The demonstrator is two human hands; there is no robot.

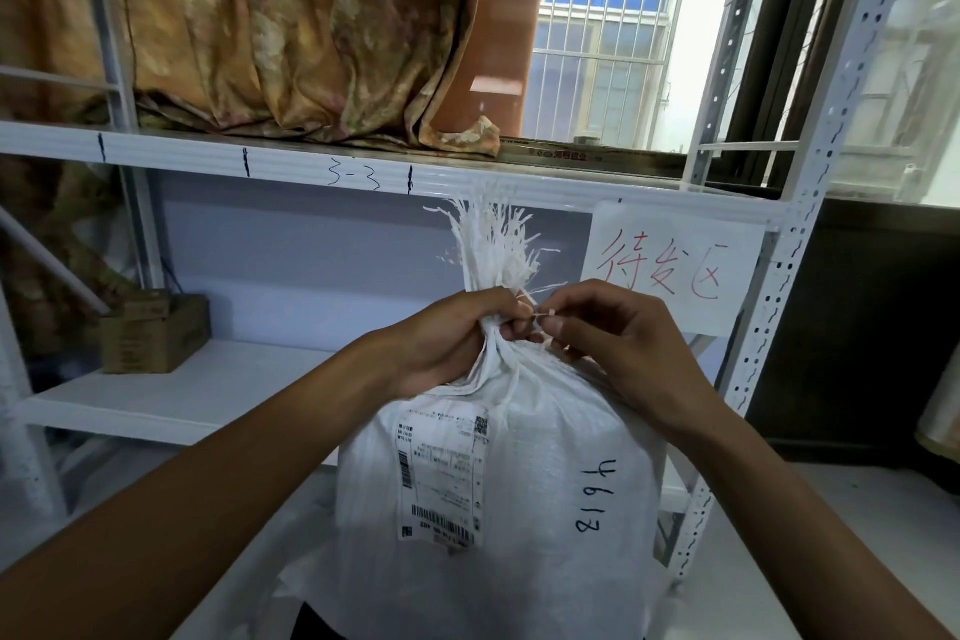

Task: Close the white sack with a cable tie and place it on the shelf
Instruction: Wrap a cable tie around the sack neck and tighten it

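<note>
A full white woven sack [545,473] stands upright in front of me, with a shipping label and black handwritten numbers on its side. Its frayed top is bunched into a neck. My left hand [457,333] grips that neck from the left. My right hand [608,333] pinches the head of a thin white cable tie [543,313] at the neck, between thumb and forefinger. How far the tie goes round the neck is hidden by my fingers. The white metal shelf [197,400] stands right behind the sack.
A brown cardboard box [153,333] sits at the left of the lower shelf board. A paper sign with red writing [670,270] hangs from the upper shelf beam. Orange curtain cloth [291,42] lies on the upper board. A perforated upright [779,286] stands at the right.
</note>
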